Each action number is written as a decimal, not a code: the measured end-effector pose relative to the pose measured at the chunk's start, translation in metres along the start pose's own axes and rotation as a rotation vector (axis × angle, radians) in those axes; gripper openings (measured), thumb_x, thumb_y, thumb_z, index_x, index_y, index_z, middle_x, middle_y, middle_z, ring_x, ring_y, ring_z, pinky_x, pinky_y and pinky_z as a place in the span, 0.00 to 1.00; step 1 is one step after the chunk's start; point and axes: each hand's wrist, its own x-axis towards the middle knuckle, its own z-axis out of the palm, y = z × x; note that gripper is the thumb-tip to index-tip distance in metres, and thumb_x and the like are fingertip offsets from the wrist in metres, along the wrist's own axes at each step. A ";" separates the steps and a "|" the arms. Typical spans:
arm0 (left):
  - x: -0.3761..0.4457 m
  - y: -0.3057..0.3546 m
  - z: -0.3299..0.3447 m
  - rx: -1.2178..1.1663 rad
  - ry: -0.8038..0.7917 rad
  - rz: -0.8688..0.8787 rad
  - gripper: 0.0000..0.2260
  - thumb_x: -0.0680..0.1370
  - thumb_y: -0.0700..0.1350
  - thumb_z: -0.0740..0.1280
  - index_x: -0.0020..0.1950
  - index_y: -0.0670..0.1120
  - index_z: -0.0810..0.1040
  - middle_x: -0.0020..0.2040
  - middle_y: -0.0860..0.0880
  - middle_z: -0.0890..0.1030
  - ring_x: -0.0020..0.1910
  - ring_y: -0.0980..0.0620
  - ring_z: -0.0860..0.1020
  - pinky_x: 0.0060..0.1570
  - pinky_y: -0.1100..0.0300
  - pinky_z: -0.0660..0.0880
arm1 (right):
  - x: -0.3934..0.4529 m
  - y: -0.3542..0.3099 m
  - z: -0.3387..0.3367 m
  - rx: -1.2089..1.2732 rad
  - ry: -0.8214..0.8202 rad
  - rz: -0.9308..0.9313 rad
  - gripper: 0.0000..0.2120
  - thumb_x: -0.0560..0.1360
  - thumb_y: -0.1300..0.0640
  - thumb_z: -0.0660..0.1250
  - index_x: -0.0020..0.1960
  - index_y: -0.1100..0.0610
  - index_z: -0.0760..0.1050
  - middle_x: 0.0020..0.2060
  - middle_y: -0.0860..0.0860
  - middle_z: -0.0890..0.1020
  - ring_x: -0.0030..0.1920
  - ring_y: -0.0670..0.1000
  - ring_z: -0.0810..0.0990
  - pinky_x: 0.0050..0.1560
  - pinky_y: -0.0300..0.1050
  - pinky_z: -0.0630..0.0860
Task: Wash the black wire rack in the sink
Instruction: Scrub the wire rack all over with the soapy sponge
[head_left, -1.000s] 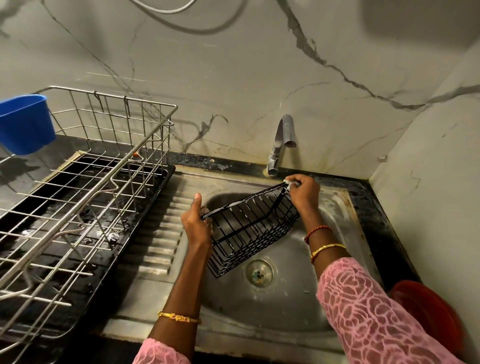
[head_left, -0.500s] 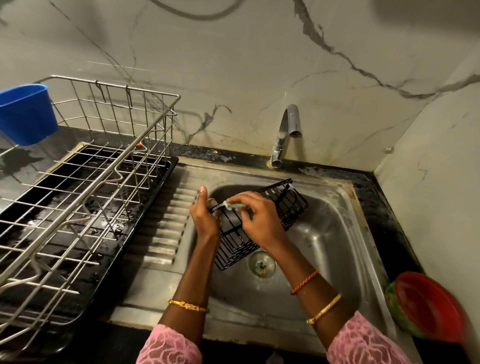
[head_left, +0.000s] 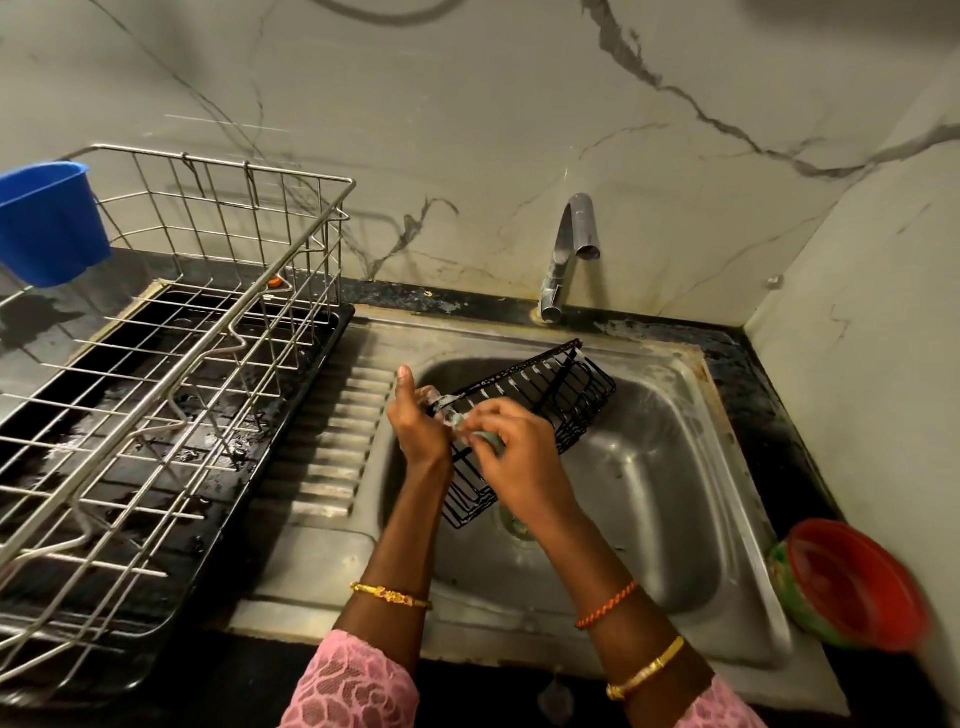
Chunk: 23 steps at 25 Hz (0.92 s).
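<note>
My left hand (head_left: 418, 423) clamps the rack (head_left: 540, 410) tilted over the sink (head_left: 649, 493); my right hand (head_left: 511, 447) pinches a scrubber (head_left: 491, 440) on its near-left wires. Best scrub bar by bar.

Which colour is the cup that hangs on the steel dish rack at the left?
The cup is blue, seen in the head view.

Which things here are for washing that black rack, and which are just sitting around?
For the washing: black wire rack, left hand gripping it, right hand rubbing it with a small scrubber, sink, tap.

Just sitting around: steel dish rack, blue cup, red bowl.
</note>
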 end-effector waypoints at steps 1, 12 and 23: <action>0.001 0.001 -0.001 0.017 0.026 -0.012 0.26 0.68 0.66 0.60 0.40 0.42 0.69 0.31 0.48 0.68 0.28 0.52 0.66 0.27 0.62 0.62 | -0.011 0.006 0.000 -0.012 0.019 -0.013 0.07 0.71 0.68 0.69 0.47 0.62 0.82 0.46 0.52 0.81 0.46 0.47 0.78 0.48 0.36 0.76; -0.010 -0.001 0.006 0.175 0.046 0.051 0.23 0.77 0.58 0.57 0.26 0.49 0.74 0.24 0.54 0.73 0.30 0.50 0.71 0.37 0.55 0.66 | 0.015 0.002 0.003 0.038 0.050 0.021 0.10 0.71 0.69 0.69 0.51 0.61 0.81 0.46 0.54 0.83 0.46 0.46 0.80 0.50 0.32 0.76; -0.001 -0.003 0.002 0.210 0.125 0.064 0.21 0.73 0.61 0.56 0.41 0.46 0.79 0.33 0.49 0.74 0.42 0.44 0.72 0.44 0.48 0.67 | -0.054 0.033 -0.009 0.179 0.229 0.074 0.07 0.71 0.61 0.71 0.49 0.59 0.82 0.47 0.50 0.80 0.47 0.45 0.80 0.47 0.34 0.78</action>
